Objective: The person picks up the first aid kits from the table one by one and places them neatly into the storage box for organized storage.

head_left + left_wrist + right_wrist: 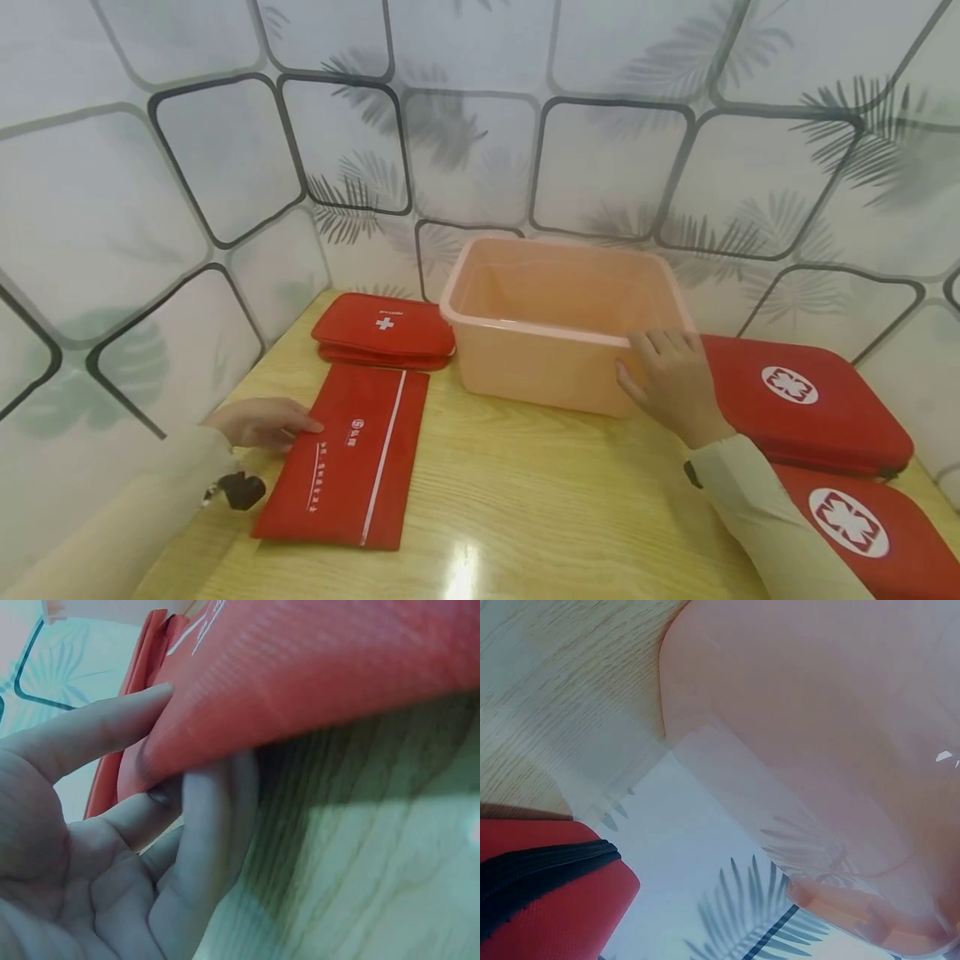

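My left hand (pixel 262 422) is at the left edge of a flat red document pouch (pixel 371 467) with white print and a white stripe. In the left wrist view, the thumb lies on top of the pouch's edge and the fingers are under it, pinching it; that edge is raised off the wood. My right hand (pixel 671 383) grips the front right rim of a peach plastic basin (pixel 540 367), fingers over the rim and thumb against the outer front wall. The right wrist view has the basin's wall (pixel 802 712) but no hand.
Behind the pouch lies a red first-aid case (pixel 360 321) with a white cross, beside the basin. Two larger red cases, a back one (pixel 735 400) and a front one (pixel 907 525), lie at the right. A patterned curtain (pixel 480 158) surrounds the wooden table (pixel 525 500).
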Demonstrator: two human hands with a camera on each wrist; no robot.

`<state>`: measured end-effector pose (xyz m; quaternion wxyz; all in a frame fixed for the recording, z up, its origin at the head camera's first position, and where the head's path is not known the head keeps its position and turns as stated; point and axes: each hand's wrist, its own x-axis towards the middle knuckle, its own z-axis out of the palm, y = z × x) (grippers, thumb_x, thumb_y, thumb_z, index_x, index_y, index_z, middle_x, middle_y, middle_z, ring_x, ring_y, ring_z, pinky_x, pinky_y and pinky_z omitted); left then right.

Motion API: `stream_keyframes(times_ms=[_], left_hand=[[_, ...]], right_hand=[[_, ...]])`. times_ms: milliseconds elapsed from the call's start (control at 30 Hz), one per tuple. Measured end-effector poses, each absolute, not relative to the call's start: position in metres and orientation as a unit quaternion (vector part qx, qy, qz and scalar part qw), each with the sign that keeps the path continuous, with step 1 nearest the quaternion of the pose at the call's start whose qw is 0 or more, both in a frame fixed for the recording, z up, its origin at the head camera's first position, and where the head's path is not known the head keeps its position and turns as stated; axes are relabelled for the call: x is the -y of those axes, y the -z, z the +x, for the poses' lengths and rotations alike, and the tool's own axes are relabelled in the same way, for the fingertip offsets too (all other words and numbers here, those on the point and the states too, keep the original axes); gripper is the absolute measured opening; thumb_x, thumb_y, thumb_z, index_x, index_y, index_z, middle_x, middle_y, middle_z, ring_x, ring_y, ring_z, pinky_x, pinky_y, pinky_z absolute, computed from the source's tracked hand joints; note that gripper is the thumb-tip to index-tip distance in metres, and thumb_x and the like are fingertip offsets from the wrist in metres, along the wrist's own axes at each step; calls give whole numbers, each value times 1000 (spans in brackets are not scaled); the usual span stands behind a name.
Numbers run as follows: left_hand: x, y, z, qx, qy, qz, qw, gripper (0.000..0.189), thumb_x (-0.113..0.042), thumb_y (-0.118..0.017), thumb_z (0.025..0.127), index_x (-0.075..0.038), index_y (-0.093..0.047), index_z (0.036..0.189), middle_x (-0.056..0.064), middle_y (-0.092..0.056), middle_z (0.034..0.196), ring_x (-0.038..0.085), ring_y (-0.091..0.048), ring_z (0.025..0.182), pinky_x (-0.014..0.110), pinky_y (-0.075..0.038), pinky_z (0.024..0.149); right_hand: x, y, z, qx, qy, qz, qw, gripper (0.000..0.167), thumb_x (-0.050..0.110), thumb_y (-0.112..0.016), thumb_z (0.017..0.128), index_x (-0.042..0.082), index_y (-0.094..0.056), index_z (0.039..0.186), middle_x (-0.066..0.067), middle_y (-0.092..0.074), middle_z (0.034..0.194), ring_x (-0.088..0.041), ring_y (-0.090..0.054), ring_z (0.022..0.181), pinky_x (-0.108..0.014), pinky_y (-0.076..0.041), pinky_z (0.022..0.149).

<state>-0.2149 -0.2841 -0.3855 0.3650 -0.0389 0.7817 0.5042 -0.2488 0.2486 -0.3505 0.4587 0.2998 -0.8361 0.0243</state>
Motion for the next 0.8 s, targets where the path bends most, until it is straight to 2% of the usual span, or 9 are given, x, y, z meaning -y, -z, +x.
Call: stream_keyframes(times_ms=[300,533,800], left_hand=[[281,391,-219,-757,-522,-57,388,32,-17,-55,91,6,-55,114,1,-69,95,14,-65,89,30,-54,82],[280,391,-222,-742,-529,-30,410,42,-23,-55,93,9,-50,121,2,-67,101,14,-64,95,32,-52,89],[280,392,-223,-732,-547,-16,407,34,-20,-58,91,5,-56,115,0,-69,97,14,-65,93,31,-52,88]], right_hand=[[-248,351,-250,834,-28,300,462,34,32,-44,85,0,-55,91,-15,-56,74,-37,-54,69,-47,-37,66],[-249,350,-249,836,-31,299,459,33,31,-46,84,0,-55,92,-15,-57,76,-37,-54,71,-47,-37,67],[-248,351,-248,836,-26,295,461,36,33,-41,87,0,-55,91,-16,-57,76,-36,-54,71,-47,-38,66]])
